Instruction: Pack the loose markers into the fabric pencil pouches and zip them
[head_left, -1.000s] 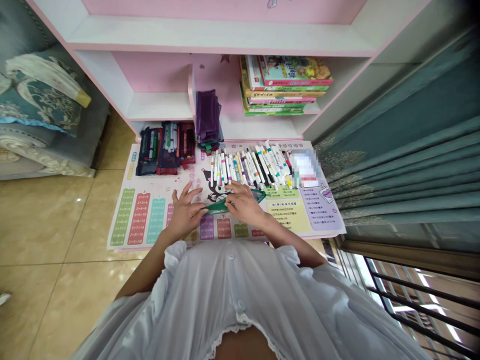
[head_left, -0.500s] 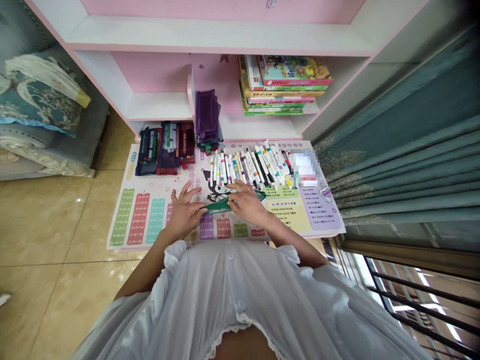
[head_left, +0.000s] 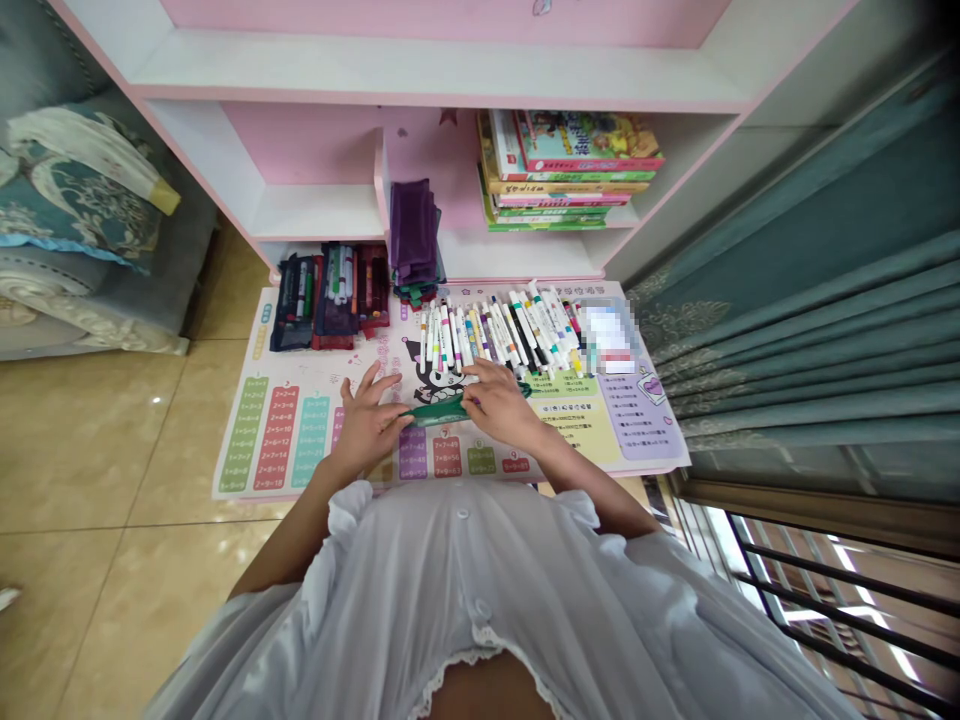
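Observation:
A green mesh pencil pouch [head_left: 436,411] lies across the front of the printed desk mat [head_left: 352,365]. My left hand [head_left: 373,412] pinches its left end between thumb and index finger, the other fingers spread. Along the pouch's upper edge, my right hand [head_left: 496,402] has thumb and fingers closed on it, covering part of it. Whether anything is inside the pouch I cannot tell. Just beyond my hands lies a row of white-barrelled marker pens [head_left: 495,335] with caps of various colours.
Filled dark mesh pouches [head_left: 337,300] lie at the back left. A stack of purple and other mesh pouches [head_left: 412,235] leans by the shelf divider. Books [head_left: 566,185] are piled on the shelf. A blurred rectangular item [head_left: 611,338] lies right of the pens; a curtain [head_left: 817,290] hangs beyond.
My right hand has slid slightly to the right along the pouch's edge. My left hand keeps its pinch on the left end; the pens and other pouches stay put.

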